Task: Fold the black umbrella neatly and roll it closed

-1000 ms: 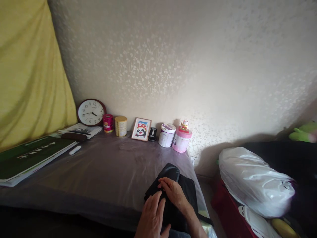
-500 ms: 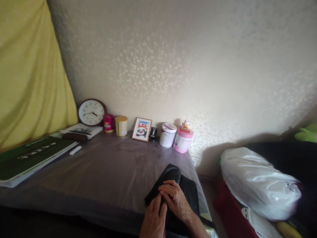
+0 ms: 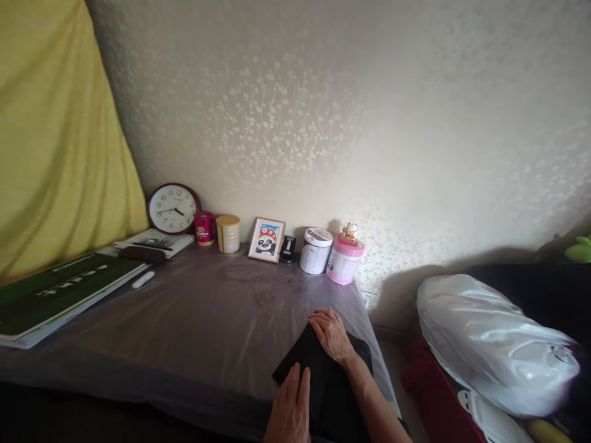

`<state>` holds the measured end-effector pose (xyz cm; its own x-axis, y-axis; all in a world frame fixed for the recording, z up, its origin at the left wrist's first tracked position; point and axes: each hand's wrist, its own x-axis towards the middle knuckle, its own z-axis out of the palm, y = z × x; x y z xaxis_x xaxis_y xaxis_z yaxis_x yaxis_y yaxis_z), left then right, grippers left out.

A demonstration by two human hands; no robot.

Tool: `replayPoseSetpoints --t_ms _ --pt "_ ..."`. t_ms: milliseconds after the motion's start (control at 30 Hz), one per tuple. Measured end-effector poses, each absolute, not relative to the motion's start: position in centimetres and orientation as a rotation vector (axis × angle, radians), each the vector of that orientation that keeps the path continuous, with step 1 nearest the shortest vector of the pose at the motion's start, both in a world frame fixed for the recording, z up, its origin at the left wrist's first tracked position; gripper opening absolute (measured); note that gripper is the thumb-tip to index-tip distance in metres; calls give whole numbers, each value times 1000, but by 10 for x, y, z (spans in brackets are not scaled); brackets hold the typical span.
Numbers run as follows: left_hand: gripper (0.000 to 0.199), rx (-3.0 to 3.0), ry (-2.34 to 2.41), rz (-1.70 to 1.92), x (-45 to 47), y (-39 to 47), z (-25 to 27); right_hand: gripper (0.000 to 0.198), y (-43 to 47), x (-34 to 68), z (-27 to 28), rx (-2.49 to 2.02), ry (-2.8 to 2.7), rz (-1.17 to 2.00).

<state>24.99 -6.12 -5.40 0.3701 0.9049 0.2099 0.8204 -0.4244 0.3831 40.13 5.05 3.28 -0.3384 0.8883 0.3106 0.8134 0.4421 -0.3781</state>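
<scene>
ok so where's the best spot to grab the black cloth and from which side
Probably the left corner of the black cloth, pinched from the left: it juts out over the table beside the left hand, while the right hand covers part of the far edge. The cloth lies low and flat, so fingers might need to slip under the corner.

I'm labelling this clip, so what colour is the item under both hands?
The item is black, showing best in the head view.
</scene>
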Motion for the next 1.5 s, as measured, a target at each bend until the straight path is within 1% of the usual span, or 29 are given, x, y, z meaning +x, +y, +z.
replayPoseSetpoints --t_ms 167,300,433,533,600,733,867,1067,1233,1400,1500 --pt "80 2388 1474 519 247 -57 -50 36 70 409 27 -1489 -2185 226" --pt "82 2387 1490 510 247 -61 -46 35 69 427 24 -1651 -1850 244" --pt "84 2355 1511 583 247 -65 -44 45 41 460 21 -1781 -1594 209" --pt "85 2333 1463 616 246 -67 -41 42 12 483 17 -1870 -1428 160" --pt "84 2317 1463 614 245 -68 -38 44 -7 492 12 -1908 -1373 164" --pt "83 2304 1472 594 245 -69 -32 46 -33 494 4 -1973 -1286 287" --pt "82 2287 1438 604 243 -69 -30 50 -45 487 3 -1949 -1234 474" --pt "80 2302 1444 591 243 -70 -28 56 -47 475 16 -1807 -1189 531" --pt "79 2308 1501 602 245 -72 -29 49 -45 466 25 -1783 -1212 616" --pt "85 2289 1481 582 243 -71 -30 47 -38 460 30 -1666 -1262 672" --pt "88 2292 1432 568 242 -69 -30 46 -30 455 39 -1699 -1318 576"
